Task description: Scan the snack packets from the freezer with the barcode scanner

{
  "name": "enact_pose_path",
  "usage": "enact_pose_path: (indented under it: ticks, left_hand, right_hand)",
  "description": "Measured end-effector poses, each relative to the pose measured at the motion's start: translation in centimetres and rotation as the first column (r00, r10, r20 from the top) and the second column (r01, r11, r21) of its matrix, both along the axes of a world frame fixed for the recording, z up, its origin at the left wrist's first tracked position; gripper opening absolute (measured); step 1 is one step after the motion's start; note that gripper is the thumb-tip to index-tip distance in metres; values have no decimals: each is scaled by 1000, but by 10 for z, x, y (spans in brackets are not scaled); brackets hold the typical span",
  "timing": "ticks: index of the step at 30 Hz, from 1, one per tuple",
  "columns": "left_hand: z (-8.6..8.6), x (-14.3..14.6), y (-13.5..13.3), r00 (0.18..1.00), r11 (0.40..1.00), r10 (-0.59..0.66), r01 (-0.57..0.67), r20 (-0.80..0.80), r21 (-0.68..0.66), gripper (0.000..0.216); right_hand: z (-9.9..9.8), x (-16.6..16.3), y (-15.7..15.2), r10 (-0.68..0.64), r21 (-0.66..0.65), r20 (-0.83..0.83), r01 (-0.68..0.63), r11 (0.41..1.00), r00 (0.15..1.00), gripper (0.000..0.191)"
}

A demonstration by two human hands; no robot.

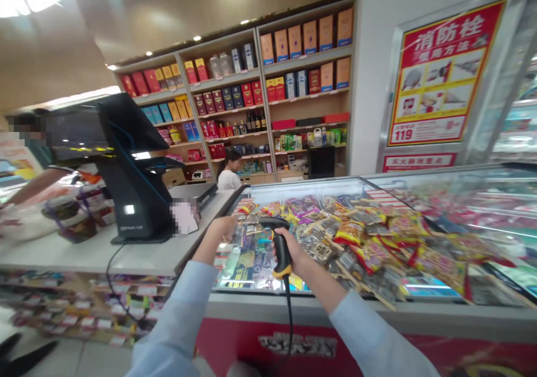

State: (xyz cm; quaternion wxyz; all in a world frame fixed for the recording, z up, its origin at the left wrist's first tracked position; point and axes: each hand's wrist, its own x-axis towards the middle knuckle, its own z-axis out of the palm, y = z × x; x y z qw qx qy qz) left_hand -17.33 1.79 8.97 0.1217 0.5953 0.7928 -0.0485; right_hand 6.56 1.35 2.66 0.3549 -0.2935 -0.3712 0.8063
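A: Right hand (pixel 296 252)?
B: Fingers wrapped round the grip of a black-and-yellow scanner (pixel 282 254), held over the glass-topped case (pixel 226 332); cord (pixel 290 310) hangs down.
A: Left hand (pixel 225 229)?
B: By the case's left edge, near the snack packets (pixel 377 243). Blurred; cannot tell if spread or pinching.
A: Surroundings?
B: Packets mostly right of scanner; dark terminal (pixel 134 198) on the counter (pixel 155 258), left.

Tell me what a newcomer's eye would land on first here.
Probably the black-and-yellow plastic scanner in the right hand, near the centre. Next, the shiny red-and-yellow snack packets heaped on the glass-topped chest, mostly right of the scanner. Then the red-and-yellow rectangular poster at upper right.
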Motion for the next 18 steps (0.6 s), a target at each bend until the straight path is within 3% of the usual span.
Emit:
enact_pose_path:
  ticks: [4,8,10,14,16,18]
  left_hand:
    - [17,82,18,977,949,-212,215,-37,230,55]
    - [9,158,36,920,776,-391,353,-41,523,60]
    - [-10,189,46,888,683,-461,346,12,644,53]
    - [-68,234,63,850,656,-508,275,141,703,41]
    - [-98,248,66,864,596,-497,267,86,758,42]
    - [-122,257,68,872,577,-486,273,55,770,43]
  right_hand:
    - [32,84,15,-199,103,1,197,975,980,29]
    - [44,173,32,-383,213,-106,397,893,918,22]
    - [38,212,37,-457,210,-165,484,849,874,21]
    - [8,268,41,-462,180,-294,523,833,837,24]
    - [-13,282,43,-486,171,-333,558,812,808,26]
    - [-36,287,45,-510,140,-332,576,805,793,29]
